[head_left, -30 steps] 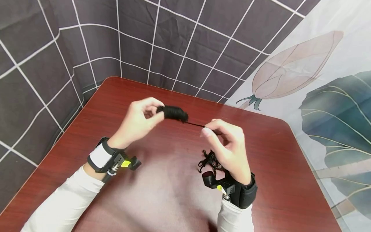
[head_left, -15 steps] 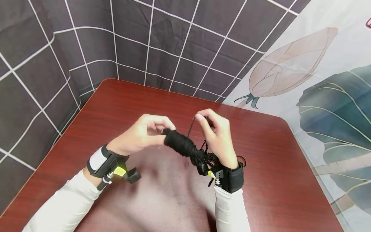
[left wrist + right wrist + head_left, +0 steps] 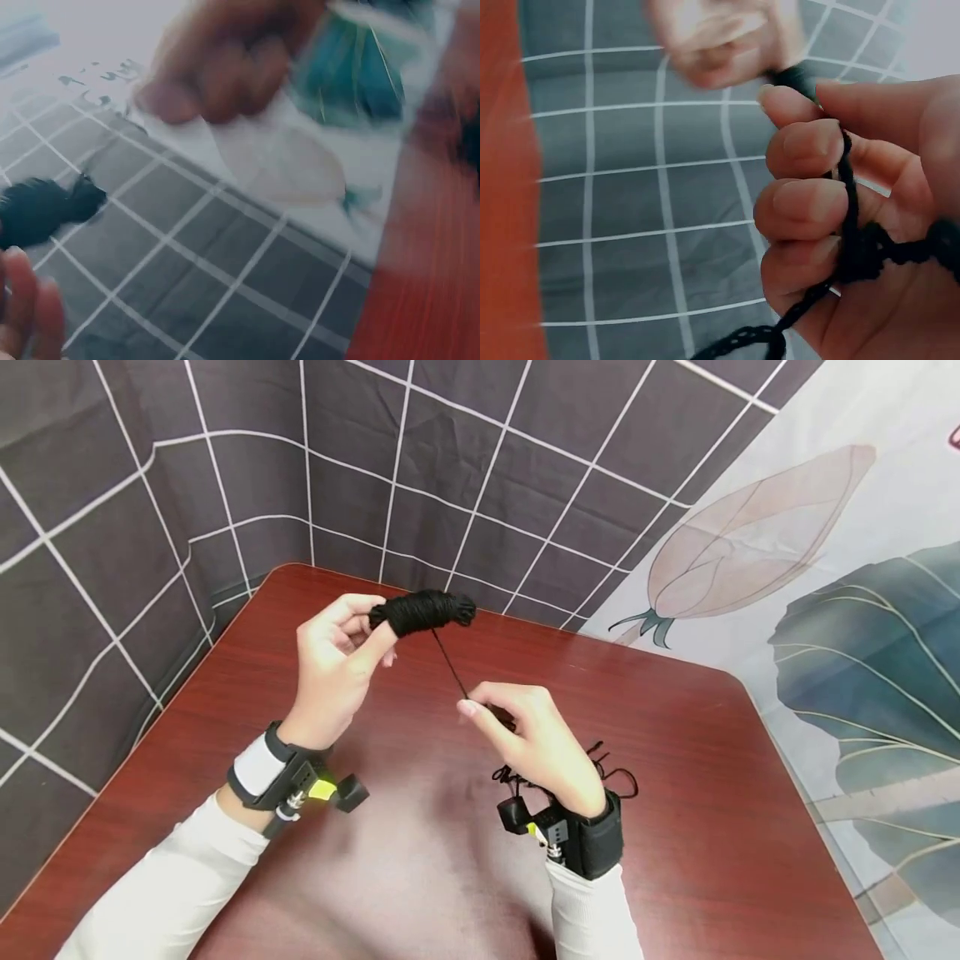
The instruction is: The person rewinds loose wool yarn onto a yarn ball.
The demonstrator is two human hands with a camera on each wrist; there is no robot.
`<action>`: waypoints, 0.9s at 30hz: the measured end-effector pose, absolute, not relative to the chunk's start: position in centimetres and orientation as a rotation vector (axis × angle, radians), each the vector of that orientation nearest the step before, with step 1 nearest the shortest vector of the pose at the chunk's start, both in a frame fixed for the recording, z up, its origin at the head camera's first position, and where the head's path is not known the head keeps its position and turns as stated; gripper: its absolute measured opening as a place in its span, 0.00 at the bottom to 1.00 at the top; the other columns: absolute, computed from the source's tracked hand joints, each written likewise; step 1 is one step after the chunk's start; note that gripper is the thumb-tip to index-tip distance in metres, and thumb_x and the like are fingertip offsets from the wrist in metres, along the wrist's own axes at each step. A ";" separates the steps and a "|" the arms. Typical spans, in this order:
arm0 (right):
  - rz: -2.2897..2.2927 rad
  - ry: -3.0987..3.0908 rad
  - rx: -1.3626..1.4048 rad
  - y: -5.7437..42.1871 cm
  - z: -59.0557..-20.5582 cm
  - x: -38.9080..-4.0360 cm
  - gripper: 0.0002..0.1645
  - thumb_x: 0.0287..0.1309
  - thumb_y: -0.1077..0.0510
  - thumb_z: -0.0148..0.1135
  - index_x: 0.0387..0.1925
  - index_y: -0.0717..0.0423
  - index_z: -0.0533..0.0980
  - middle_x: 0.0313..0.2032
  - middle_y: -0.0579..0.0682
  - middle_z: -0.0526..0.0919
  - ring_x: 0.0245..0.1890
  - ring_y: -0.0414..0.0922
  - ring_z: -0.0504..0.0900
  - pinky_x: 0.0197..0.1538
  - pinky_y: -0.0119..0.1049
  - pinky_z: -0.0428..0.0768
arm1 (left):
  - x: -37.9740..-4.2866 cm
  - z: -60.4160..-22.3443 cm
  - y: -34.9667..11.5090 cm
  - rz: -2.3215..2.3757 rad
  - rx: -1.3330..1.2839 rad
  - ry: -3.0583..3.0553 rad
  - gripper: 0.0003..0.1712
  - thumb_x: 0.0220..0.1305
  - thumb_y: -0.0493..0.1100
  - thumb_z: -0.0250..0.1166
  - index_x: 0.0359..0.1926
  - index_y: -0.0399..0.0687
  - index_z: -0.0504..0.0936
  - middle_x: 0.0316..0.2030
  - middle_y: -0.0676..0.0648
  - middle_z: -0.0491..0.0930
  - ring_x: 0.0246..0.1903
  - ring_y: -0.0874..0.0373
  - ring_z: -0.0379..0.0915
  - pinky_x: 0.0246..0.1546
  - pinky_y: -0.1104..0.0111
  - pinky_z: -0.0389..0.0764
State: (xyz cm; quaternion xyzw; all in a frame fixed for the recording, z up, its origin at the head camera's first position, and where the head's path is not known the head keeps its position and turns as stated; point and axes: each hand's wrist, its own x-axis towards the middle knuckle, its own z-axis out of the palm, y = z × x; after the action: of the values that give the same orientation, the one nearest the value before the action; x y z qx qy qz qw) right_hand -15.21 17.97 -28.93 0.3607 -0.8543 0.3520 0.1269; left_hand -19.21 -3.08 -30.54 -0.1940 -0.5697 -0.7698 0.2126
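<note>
My left hand [image 3: 330,664] grips one end of a wound bundle of black cord [image 3: 422,612], raised over the far part of the table. A taut strand [image 3: 450,662] runs from the bundle down to my right hand [image 3: 536,735], which pinches it between thumb and forefinger. In the right wrist view the braided cord [image 3: 849,187] passes through my curled fingers [image 3: 806,202], with a knotted clump against the palm. Loose cord [image 3: 626,777] loops out behind the right wrist, partly hidden by the hand. The left wrist view is blurred, with the bundle [image 3: 49,206] at its left edge.
A reddish-brown table [image 3: 697,793] with rounded far corners lies under both hands. Dark grey grid cloth [image 3: 450,460] hangs behind and to the left, and a white cloth printed with plants [image 3: 757,552] hangs at right. Each wrist wears a strapped camera [image 3: 348,793].
The left hand lowered the bundle toward the right wrist, then lifted it up and away to the left. The right hand rose over it with the strand, then came down to the near side.
</note>
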 end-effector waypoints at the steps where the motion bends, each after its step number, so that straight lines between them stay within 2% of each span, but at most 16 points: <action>1: 1.013 -2.464 1.036 18.2 -28.5 -14.8 0.11 0.63 0.52 0.54 0.26 0.47 0.78 0.20 0.39 0.73 0.20 0.35 0.67 0.24 0.31 0.68 | -19.3 -30.5 -3.1 -2.064 -0.525 -1.672 0.07 0.54 0.29 0.63 0.37 0.34 0.79 0.16 0.49 0.74 0.15 0.54 0.68 0.18 0.77 0.73; 4: 1.011 -2.348 0.998 18.9 -27.2 -13.7 0.07 0.59 0.58 0.58 0.25 0.51 0.78 0.19 0.41 0.74 0.19 0.34 0.67 0.21 0.31 0.67 | -19.2 -30.1 -2.9 -1.830 -0.546 -1.956 0.08 0.53 0.30 0.64 0.36 0.32 0.79 0.16 0.46 0.73 0.17 0.54 0.67 0.19 0.78 0.71; 7: 1.047 -2.207 0.951 19.7 -26.2 -12.9 0.06 0.54 0.66 0.59 0.24 0.56 0.78 0.19 0.44 0.75 0.17 0.34 0.65 0.18 0.29 0.63 | -18.7 -29.5 -2.5 -1.674 -0.662 -2.156 0.07 0.52 0.29 0.63 0.35 0.32 0.79 0.16 0.43 0.73 0.18 0.55 0.66 0.22 0.73 0.71; 9: 1.067 -2.133 0.910 20.2 -25.7 -12.7 0.06 0.52 0.68 0.60 0.23 0.59 0.77 0.19 0.45 0.75 0.16 0.34 0.63 0.17 0.27 0.59 | -18.9 -30.0 -2.4 -1.631 -0.756 -2.252 0.06 0.52 0.31 0.63 0.34 0.38 0.80 0.17 0.45 0.73 0.19 0.57 0.67 0.23 0.70 0.70; 11: 1.075 -2.082 0.861 20.7 -25.4 -12.7 0.06 0.53 0.68 0.60 0.23 0.61 0.77 0.19 0.46 0.74 0.15 0.34 0.59 0.17 0.27 0.56 | -19.3 -30.8 -2.4 -1.631 -0.883 -2.330 0.07 0.52 0.34 0.64 0.34 0.44 0.81 0.17 0.47 0.73 0.20 0.59 0.67 0.23 0.67 0.70; 14: 1.086 -2.044 0.797 21.4 -25.6 -13.1 0.05 0.55 0.67 0.59 0.25 0.64 0.77 0.17 0.46 0.71 0.14 0.34 0.59 0.17 0.28 0.57 | -19.8 -31.8 -2.6 -1.726 -1.144 -2.388 0.07 0.53 0.38 0.66 0.35 0.52 0.80 0.18 0.49 0.72 0.22 0.61 0.69 0.26 0.66 0.74; 17: 1.104 -2.045 0.756 21.7 -26.2 -14.0 0.05 0.57 0.67 0.58 0.27 0.65 0.77 0.16 0.46 0.68 0.14 0.35 0.61 0.19 0.28 0.59 | -19.3 -31.5 -2.8 -1.862 -1.416 -2.331 0.08 0.53 0.38 0.67 0.35 0.52 0.80 0.21 0.49 0.78 0.25 0.59 0.72 0.32 0.64 0.79; 20: 1.118 -2.079 0.751 21.6 -27.1 -15.2 0.04 0.57 0.67 0.58 0.29 0.63 0.78 0.16 0.46 0.68 0.14 0.35 0.62 0.18 0.29 0.60 | -18.6 -30.8 -3.1 -2.058 -1.563 -2.140 0.09 0.53 0.35 0.67 0.36 0.47 0.80 0.26 0.49 0.81 0.27 0.55 0.75 0.34 0.65 0.79; 23: 1.105 -2.151 0.782 21.0 -28.3 -16.3 0.04 0.58 0.65 0.58 0.30 0.60 0.79 0.18 0.46 0.73 0.16 0.37 0.65 0.19 0.30 0.63 | -17.9 -30.3 -3.2 -2.256 -1.518 -1.896 0.09 0.52 0.32 0.66 0.36 0.44 0.79 0.26 0.52 0.81 0.25 0.54 0.73 0.29 0.70 0.77; 27: 1.060 -2.290 0.867 19.8 -29.6 -16.9 0.05 0.59 0.62 0.58 0.31 0.56 0.80 0.23 0.46 0.78 0.20 0.37 0.69 0.23 0.32 0.69 | -17.5 -29.8 -3.0 -2.476 -1.260 -1.573 0.07 0.55 0.32 0.64 0.36 0.43 0.80 0.22 0.51 0.78 0.19 0.56 0.67 0.19 0.73 0.70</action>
State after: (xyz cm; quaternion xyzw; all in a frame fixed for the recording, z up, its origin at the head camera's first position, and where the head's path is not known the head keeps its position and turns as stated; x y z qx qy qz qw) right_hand -16.93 19.81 -29.57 0.3160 -0.8344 0.3861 0.2343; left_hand -17.54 -2.99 -29.82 -0.3944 -0.4926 -0.7753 -0.0256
